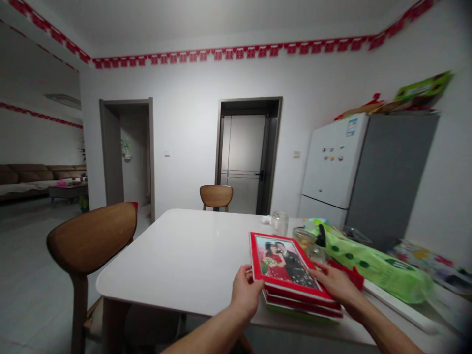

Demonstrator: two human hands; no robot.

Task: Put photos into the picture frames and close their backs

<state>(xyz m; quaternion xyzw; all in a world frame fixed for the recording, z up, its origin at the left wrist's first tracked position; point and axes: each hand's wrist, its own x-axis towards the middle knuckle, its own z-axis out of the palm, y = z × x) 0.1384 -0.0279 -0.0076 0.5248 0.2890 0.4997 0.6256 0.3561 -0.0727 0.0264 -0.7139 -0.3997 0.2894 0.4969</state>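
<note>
A red-bordered photo frame (285,260) with a wedding picture lies on top of a stack near the front right of the white table (184,258). My left hand (245,292) grips its left edge, fingers curled round it. At the opposite edge, my right hand (335,282) closes on the frame with the thumb side near the picture. Beneath are more flat red pieces (302,301), and a green one (295,314) is at the bottom; how the stack is joined cannot be made out.
Behind the stack stand a clear glass jar (280,224) and another jar (303,237). A green plastic package (379,265) and a long white strip (400,307) lie to the right. Wooden chairs flank the table at left (96,241) and far side (216,196). A fridge (332,167) stands behind.
</note>
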